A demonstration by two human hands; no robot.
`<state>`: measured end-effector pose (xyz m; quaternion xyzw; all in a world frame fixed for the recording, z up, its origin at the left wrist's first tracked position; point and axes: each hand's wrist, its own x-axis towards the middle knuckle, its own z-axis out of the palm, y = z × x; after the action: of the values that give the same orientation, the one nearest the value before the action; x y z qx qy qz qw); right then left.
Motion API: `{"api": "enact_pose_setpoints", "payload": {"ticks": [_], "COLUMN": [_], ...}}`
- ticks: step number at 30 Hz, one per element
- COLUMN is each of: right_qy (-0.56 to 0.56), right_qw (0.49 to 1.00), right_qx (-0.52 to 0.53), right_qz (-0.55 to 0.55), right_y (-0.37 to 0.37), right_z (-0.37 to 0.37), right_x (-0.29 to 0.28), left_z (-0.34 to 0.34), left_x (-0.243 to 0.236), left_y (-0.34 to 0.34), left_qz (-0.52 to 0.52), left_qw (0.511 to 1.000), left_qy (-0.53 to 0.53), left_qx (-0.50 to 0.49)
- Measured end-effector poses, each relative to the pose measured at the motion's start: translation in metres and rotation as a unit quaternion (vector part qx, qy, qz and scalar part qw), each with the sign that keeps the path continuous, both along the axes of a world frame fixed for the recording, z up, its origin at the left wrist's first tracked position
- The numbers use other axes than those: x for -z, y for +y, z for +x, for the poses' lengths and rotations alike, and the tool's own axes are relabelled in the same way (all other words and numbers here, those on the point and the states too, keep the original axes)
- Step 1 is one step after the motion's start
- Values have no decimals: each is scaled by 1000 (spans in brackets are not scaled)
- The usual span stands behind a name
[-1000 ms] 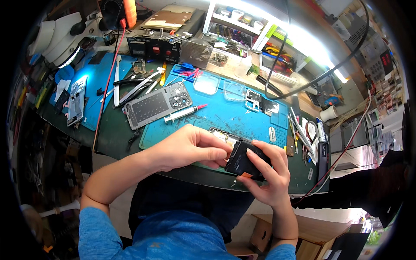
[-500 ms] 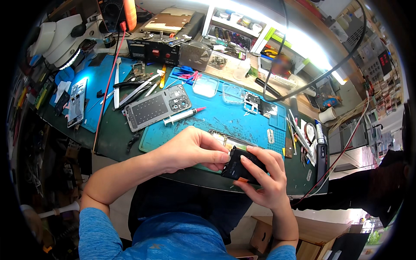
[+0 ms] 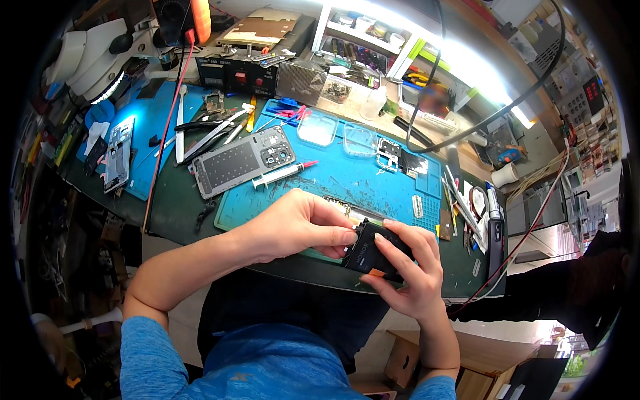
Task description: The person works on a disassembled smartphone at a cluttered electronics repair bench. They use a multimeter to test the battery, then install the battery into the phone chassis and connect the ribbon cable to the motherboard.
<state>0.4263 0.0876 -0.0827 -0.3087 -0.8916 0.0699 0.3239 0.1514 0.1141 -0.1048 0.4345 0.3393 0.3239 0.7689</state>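
A flat black phone battery with an orange patch at its lower edge is held over the front of the bench. My right hand grips it from the right, fingers across its face and thumb along the lower edge. At the battery's left end my left hand is closed in a pinch; a speck of white shows by the fingertips, too small to name. Behind both hands an opened phone body lies on the blue mat, partly hidden by them and the battery.
On the blue mat lie a grey phone mid-frame, a syringe with a pink tip, and two clear plastic boxes. Tweezers and pens lie at the right. A black cable arches over the back right. Another phone lies under a lit microscope.
The battery has turned slightly in my right hand, showing more of its face. My left hand stays pinched at its end, with only a small shift. The bench things have not moved.
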Motion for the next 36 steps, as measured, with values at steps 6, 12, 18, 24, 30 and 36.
{"api": "enact_pose_setpoints", "payload": {"ticks": [6, 12, 18, 24, 30, 36], "right_qy": [6, 132, 316, -34, -53, -69], "right_qw": [1000, 972, 851, 996, 996, 995], "right_qx": [3, -28, -34, 52, 37, 24], "right_qz": [-15, -191, -419, -66, -59, -68], "right_y": [0, 8, 11, 19, 29, 34], "right_z": [1, 14, 37, 23, 11, 6], "right_x": [2, 8, 24, 8, 18, 21], "left_z": [3, 13, 18, -17, -18, -19], "left_x": [-1, -14, -17, 13, 23, 27], "left_y": [-2, -1, -14, -16, -23, -24], "left_qz": [4, -47, 120, 449, 571, 572], "left_qw": [1000, 997, 992, 818, 711, 710], "left_qy": [-1, -57, 39, 250, 316, 326], "left_qx": [-17, -25, -22, -258, -262, -249]}}
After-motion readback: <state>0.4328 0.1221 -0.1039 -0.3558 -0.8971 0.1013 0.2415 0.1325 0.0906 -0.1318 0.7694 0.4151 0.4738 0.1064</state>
